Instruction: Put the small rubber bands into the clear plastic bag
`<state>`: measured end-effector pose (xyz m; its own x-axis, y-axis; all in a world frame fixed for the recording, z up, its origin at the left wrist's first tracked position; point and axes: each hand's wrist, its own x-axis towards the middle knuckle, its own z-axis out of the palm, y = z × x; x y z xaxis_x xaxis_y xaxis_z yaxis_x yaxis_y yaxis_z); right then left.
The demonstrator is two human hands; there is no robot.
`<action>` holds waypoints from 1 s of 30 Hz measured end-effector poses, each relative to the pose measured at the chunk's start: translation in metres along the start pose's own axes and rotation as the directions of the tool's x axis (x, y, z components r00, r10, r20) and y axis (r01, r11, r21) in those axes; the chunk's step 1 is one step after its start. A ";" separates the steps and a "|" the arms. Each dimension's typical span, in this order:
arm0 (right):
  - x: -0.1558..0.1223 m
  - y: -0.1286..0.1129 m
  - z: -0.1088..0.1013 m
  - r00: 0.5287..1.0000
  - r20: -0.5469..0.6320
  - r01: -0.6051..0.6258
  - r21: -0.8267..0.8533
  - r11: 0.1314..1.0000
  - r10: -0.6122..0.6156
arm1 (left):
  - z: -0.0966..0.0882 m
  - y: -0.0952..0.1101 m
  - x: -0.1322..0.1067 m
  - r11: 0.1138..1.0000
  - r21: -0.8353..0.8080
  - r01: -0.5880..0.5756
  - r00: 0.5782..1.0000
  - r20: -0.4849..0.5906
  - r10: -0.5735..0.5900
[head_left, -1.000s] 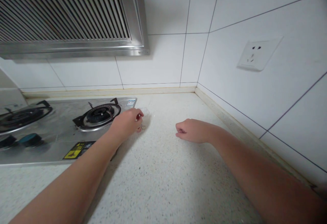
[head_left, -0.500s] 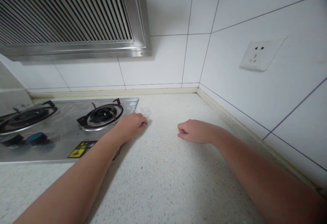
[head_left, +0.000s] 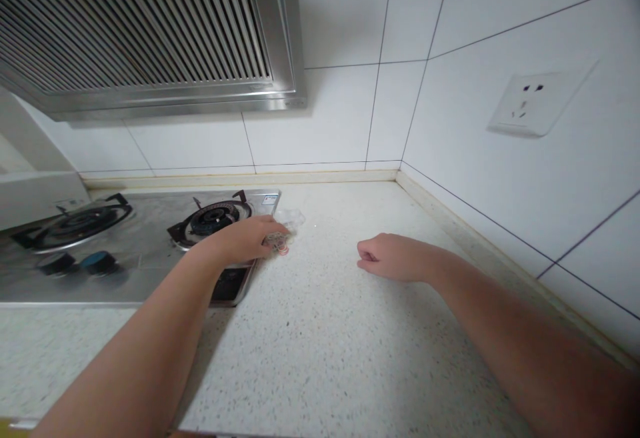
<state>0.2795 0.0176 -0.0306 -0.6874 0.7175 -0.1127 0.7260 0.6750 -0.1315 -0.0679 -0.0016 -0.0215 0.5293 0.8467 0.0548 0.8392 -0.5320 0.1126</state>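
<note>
My left hand (head_left: 250, 237) is low over the counter beside the stove's right edge. Its thumb and fingers are parted around a small tangle of thin, chain-like strands (head_left: 276, 241) with pinkish rings; the exact kind is too small to make out. The tangle appears to rest on the counter, against the fingertips. Just behind it lies a crumpled clear plastic bag (head_left: 291, 217). To the right, my right hand (head_left: 387, 257) is held closed on the speckled white countertop (head_left: 320, 331). Its fingers are curled in, and whatever they may hold is hidden.
On the left is a steel gas stove (head_left: 150, 278) with two burners and dark knobs (head_left: 99, 263). A range hood (head_left: 200, 101) hangs above it. White tiled walls meet at the back corner, and a wall socket (head_left: 530, 105) is on the right.
My left hand has drawn slightly left and its fingers have loosened, so the tangle shows at the fingertips. My right hand stays closed. The view has swung slightly left.
</note>
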 end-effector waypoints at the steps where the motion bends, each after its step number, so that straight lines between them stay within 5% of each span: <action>1: 0.000 0.000 0.000 1.000 0.001 -0.001 0.000 1.000 0.001 | 0.000 0.002 0.000 0.999 -0.022 -0.030 0.999 0.014 0.030; 8: 0.000 -0.001 -0.001 1.000 -0.007 0.012 -0.007 1.000 -0.012 | 0.002 0.017 0.001 1.000 -0.019 -0.012 0.996 0.086 0.014; 30: 0.000 -0.003 0.000 1.000 -0.009 0.009 -0.022 1.000 -0.010 | 0.007 0.007 0.012 0.991 0.039 0.130 0.984 -0.128 -0.124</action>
<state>0.2773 0.0157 -0.0303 -0.6941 0.7126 -0.1023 0.7198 0.6852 -0.1109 -0.0547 0.0043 -0.0273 0.4009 0.9008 0.1670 0.9050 -0.4177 0.0803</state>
